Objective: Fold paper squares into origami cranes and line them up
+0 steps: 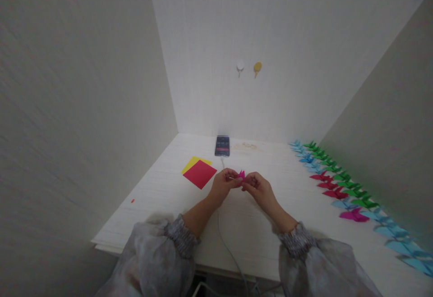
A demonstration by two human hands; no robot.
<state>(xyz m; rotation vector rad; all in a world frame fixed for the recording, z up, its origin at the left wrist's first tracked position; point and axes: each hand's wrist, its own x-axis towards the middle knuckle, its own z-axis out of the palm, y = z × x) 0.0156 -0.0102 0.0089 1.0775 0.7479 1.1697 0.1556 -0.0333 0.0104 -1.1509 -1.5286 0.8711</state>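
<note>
My left hand [224,182] and my right hand [257,186] meet above the middle of the white table [162,189]. Both pinch a small folded piece of magenta paper [241,174] between their fingertips. The fingers of each hand are curled closed around it, and most of the paper is hidden by them. Grey patterned sleeves cover both forearms.
A red paper square [200,174] lies on a yellow paper square [191,162] left of my hands. A phone [222,145] stands at the back with a cable [227,243] running to the front edge. Several folded paper figures [338,184] in blue, green, red and magenta line the right wall. Two hooks [248,67] hang on the back wall.
</note>
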